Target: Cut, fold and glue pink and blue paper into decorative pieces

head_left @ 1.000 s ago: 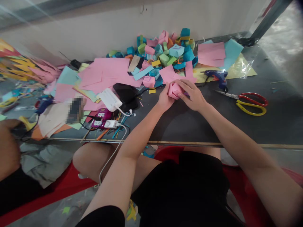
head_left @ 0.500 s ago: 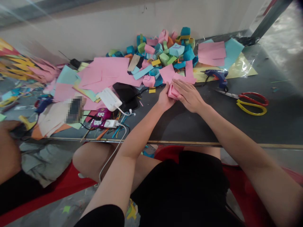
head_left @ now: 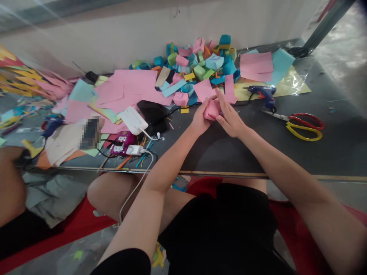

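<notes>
A small pink folded paper piece [head_left: 211,110] sits between my two hands above the dark table [head_left: 229,156]. My left hand [head_left: 200,118] holds it from the left, with its fingers wrapped behind it. Against its right side rests my right hand [head_left: 231,119], fingers stretched out and tilted up. Just behind the hands lie pink paper sheets [head_left: 204,90]. Further back is a heap of folded blue, green and pink paper pieces [head_left: 200,70].
To the right lie a blue glue gun [head_left: 266,95] and scissors with red and yellow handles [head_left: 305,126]. On the left are a white adapter [head_left: 133,120], a black phone-like object [head_left: 151,114] and a purple power strip [head_left: 123,142]. Another person's arm [head_left: 10,183] is at far left.
My right hand has tilted upright and its fingers have come off the top of the pink piece, which now shows more. My left hand still holds it.
</notes>
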`<state>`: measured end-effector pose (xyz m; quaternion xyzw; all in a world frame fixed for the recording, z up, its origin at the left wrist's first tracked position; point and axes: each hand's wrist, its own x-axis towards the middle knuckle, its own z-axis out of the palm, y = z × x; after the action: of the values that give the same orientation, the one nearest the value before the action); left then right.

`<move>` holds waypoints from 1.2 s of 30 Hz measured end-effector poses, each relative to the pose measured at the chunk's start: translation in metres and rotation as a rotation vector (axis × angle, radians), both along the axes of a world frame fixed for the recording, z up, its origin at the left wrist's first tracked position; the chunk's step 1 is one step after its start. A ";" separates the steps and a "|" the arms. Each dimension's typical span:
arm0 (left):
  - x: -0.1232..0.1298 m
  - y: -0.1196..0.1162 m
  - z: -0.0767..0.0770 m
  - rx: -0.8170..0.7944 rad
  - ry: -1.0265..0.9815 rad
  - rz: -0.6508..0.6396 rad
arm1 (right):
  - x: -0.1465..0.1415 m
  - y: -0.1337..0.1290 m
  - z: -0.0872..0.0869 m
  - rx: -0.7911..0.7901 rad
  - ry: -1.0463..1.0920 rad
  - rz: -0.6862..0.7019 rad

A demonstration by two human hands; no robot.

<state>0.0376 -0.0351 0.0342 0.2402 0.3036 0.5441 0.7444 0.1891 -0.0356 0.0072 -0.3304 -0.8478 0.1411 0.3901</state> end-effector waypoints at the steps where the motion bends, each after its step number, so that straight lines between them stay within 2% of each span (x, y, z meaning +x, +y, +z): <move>1: 0.000 -0.001 0.000 0.015 0.018 0.011 | -0.002 0.000 -0.002 0.000 0.029 -0.053; 4: 0.000 -0.001 0.000 0.026 0.048 0.106 | -0.006 0.001 -0.008 -0.032 0.137 -0.245; 6: 0.000 0.000 -0.001 0.036 0.036 0.157 | -0.007 0.001 -0.013 -0.080 0.192 -0.303; 10: -0.001 0.001 -0.005 0.117 0.088 0.221 | -0.008 0.003 -0.021 -0.159 0.256 -0.267; 13: 0.000 0.001 -0.008 0.190 0.112 0.258 | -0.009 0.001 -0.022 -0.152 0.264 -0.250; 18: 0.000 0.001 -0.011 0.176 0.093 0.228 | -0.011 -0.003 -0.016 -0.115 0.252 -0.251; 22: -0.001 0.000 -0.007 0.106 0.033 0.195 | -0.010 -0.004 -0.011 -0.114 0.299 -0.242; 27: -0.001 -0.002 -0.002 0.045 0.020 0.088 | -0.009 -0.003 -0.011 -0.074 0.362 -0.256; 36: -0.002 0.003 -0.008 0.104 0.096 0.074 | -0.005 -0.003 -0.007 0.026 0.134 -0.298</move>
<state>0.0352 -0.0323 0.0260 0.2930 0.3188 0.5741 0.6950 0.1838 -0.0384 -0.0001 -0.4372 -0.7634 0.0926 0.4664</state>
